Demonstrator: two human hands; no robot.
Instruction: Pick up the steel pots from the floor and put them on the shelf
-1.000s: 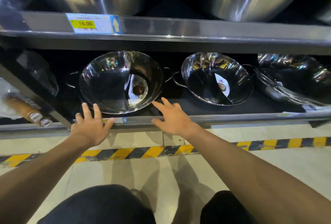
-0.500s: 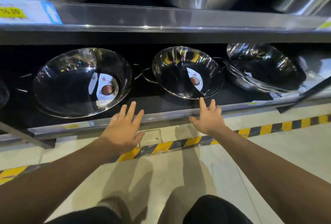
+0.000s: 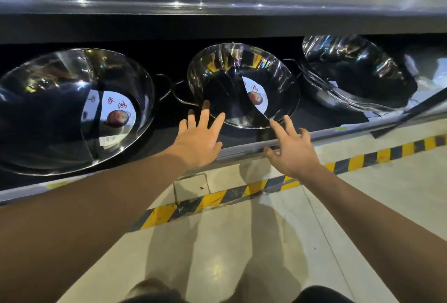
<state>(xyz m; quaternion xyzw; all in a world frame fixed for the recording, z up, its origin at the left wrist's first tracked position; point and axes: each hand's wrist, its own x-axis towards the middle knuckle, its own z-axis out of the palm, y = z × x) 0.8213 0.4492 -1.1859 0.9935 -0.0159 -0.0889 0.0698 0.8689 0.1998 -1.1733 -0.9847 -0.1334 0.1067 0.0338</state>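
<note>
Both hands now reaching further in toward middle pot (image 3: 244, 85) on bottom shelf (image 3: 338, 134), left hand (image 3: 198, 139) and right hand (image 3: 291, 149) open, fingers spreading, gripping nothing, three pots sitting on shelf

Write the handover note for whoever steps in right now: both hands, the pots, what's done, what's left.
Left hand: open and empty, fingers spread, reaching at the front rim of the middle pot.
Right hand: open and empty, over the shelf edge, forefinger near that same rim.
Pots: three steel pots stand on the bottom shelf, the large left pot, the middle one, and the right pot, which seems to be a nested stack. No pot shows on the floor.
Done: these pots are shelved.
Left: probably straighten the middle pot; check outside the view for more pots.
</note>
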